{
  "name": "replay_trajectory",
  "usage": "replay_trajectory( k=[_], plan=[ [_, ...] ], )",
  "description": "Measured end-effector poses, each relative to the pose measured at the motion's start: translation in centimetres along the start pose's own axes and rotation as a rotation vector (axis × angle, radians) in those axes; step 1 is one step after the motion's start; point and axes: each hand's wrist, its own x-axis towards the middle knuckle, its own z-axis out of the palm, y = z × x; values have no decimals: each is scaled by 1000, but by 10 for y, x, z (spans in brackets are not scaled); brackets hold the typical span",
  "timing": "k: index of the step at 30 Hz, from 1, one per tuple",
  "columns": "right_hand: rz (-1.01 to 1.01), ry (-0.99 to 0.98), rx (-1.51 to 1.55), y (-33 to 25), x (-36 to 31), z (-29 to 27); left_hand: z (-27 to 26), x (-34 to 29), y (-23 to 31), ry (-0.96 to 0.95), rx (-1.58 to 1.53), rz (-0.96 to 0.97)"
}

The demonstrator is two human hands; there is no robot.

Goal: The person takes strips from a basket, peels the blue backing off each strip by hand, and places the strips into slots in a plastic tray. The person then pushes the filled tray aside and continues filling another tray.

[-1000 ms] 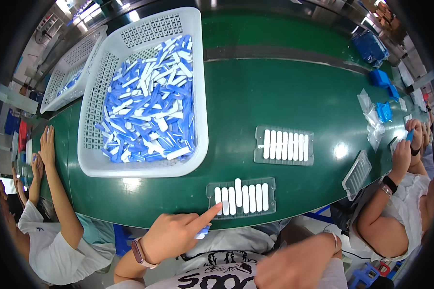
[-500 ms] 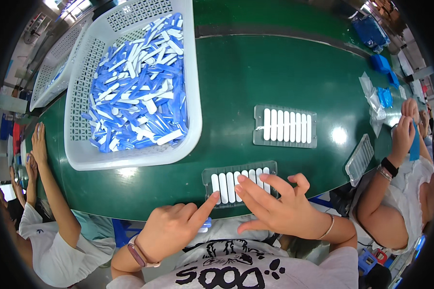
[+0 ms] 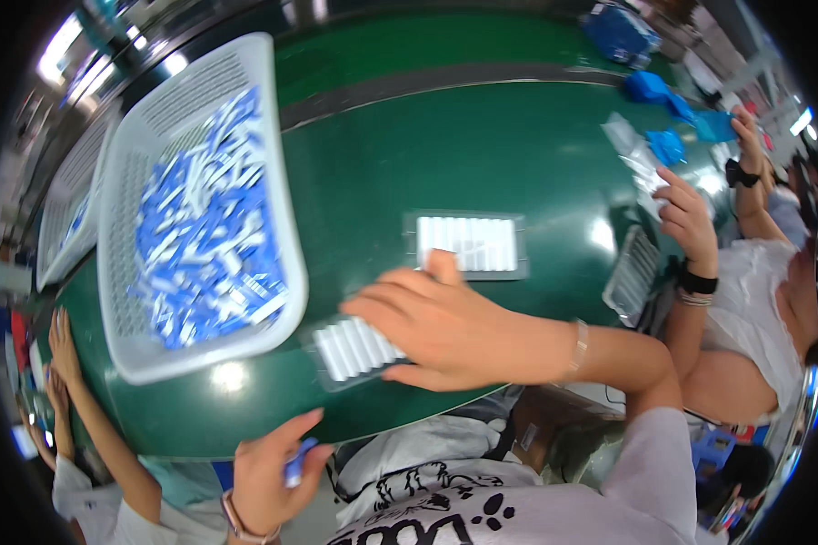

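Observation:
My right hand (image 3: 450, 331) reaches over the near clear plastic tray (image 3: 341, 380), which holds a row of white round-ended strips (image 3: 350, 348) like small nail files. Its thumb lies at the near edge and its fingers bend over the far edge, gripping the tray; the palm hides the right half. At the lower left, my left hand (image 3: 268, 472) is off the table edge, fingers curled around small blue strips (image 3: 297, 461). Farther back lies a second clear tray (image 3: 516, 263), filled with white strips.
A white basket (image 3: 291, 300) heaped with blue and white strips stands on the green table (image 3: 354, 173) to the left, another basket (image 3: 56, 236) beyond it. At right lie a clear tray (image 3: 634, 272) and blue plastic (image 3: 665, 145), by a co-worker's hands. Another person's arms (image 3: 100, 409) rest at left.
My right hand has gone from pressing on the strips to gripping the near tray. My left hand has drawn back from the tray, down and left. The whole view has shifted and turned.

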Motion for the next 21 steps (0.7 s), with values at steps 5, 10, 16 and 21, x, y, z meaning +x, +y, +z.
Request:
replay_trajectory(
  k=[5, 10, 16, 21],
  plan=[
    [-46, 73, 43, 22, 33, 12, 11, -11, 14, 120, -435, -118],
    [0, 15, -48, 35, 20, 3, 18, 4, 30, -61, -851, -394],
    [271, -139, -114, 59, -3, -35, 32, 10, 27, -56, -1040, -472],
    [610, -14, -387, 72, -39, -60, 38, 29, 14, -134, -928, -397]
  ],
)
